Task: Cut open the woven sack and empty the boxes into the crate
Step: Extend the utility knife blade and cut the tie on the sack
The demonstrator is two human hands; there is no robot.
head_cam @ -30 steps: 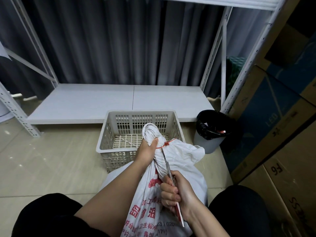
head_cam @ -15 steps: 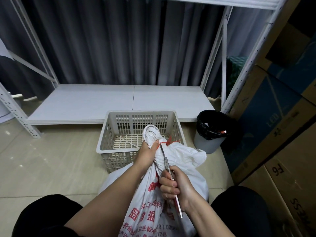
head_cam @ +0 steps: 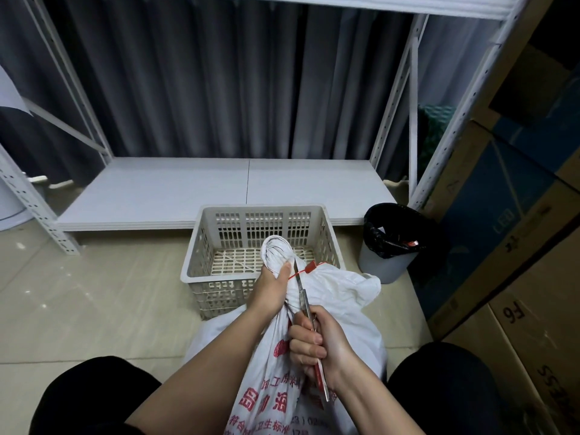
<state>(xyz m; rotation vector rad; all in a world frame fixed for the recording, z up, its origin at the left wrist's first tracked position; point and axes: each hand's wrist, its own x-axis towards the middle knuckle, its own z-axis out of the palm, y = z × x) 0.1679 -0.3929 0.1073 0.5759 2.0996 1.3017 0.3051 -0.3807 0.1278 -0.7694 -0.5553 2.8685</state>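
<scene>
Currently the step in hand is the severing of the closure at the neck of the woven sack (head_cam: 317, 350). The sack stands on the floor just in front of the white plastic crate (head_cam: 216, 279), its gathered neck rising over the crate's near wall. The left hand (head_cam: 271, 287) is closed around the twisted neck, the thumb pressed just below the bunched top. The right hand (head_cam: 320, 343) is closed around the handle of the red-handled cutter (head_cam: 306, 309). The blade points up toward the crate and its tip lies at the red zip tie (head_cam: 306, 271) that binds the neck.

The crate holds no boxes; none is visible, so the emptying step is not yet begun. The next move calls for the blade edge to engage the tie and cut away from the left thumb, which sits close to the tip. The left hand must keep the neck taut.

Compared with the earlier frames, the blade tip has advanced up the neck toward the crate and now reaches the tie. The right hand has followed it. The left hand's grip is unchanged. A black-lined waste bin (head_cam: 389, 246) stands right of the crate.
</scene>
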